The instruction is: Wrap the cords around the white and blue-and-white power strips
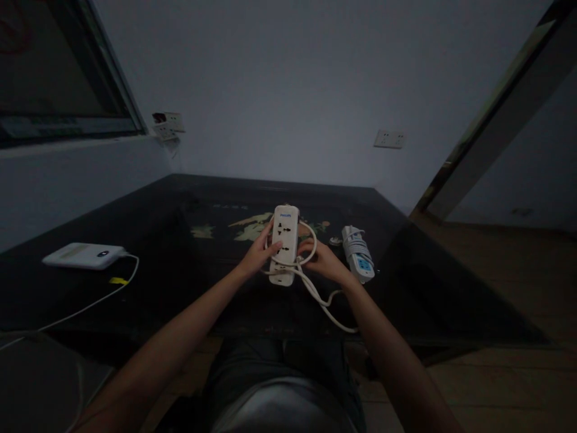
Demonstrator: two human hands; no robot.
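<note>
A white power strip with a blue PHILIPS label is held up over the dark table, its sockets facing me. My left hand grips its left edge, the thumb lying across the front. Around the lower part of the strip runs its white cord, which also loops out on the right and trails down toward the table's front edge. My right hand is closed at that loop, beside the strip's right edge; its fingertips are partly hidden by the cord.
Right of my hands lies a second power strip, blue-socketed, with grey cord wound around it. A white device with a cable and a yellow tag rests at the table's left. Wall sockets sit behind the black table.
</note>
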